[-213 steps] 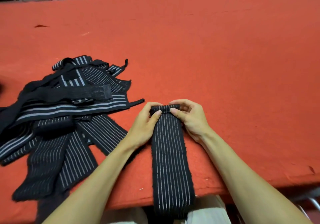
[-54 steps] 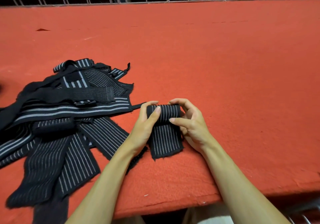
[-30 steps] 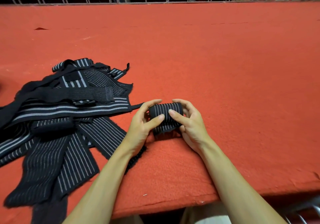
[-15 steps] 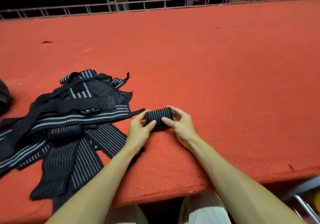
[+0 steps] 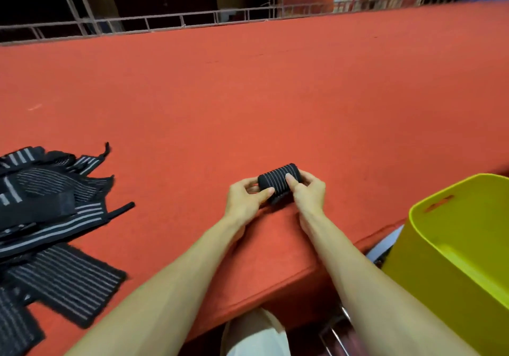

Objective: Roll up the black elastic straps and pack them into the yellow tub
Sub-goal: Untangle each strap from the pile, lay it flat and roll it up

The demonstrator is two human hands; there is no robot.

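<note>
Strap roll [image 5: 278,180], black with thin pale stripes, lies with its long axis running left to right, the right end tipped slightly away from the person; its stripes wrap around it, crosswise to that axis. It sits low over the red worktop [image 5: 248,94], near the front edge; whether it touches the felt cannot be told. The left hand [image 5: 243,200] closes on the roll's left end, thumb on top, fingers curled behind. The right hand [image 5: 308,194] closes on the right end, thumb pressed across the stripes. Right of the roll, past the worktop's front edge and lower, stands the yellow tub [image 5: 451,248], its mouth open upward. Well left of the roll, a heap of loose straps [image 5: 52,218] sprawls flat, some reaching the front edge. Beyond the roll the red surface runs bare to a metal railing [image 5: 165,22] at the far edge.
</note>
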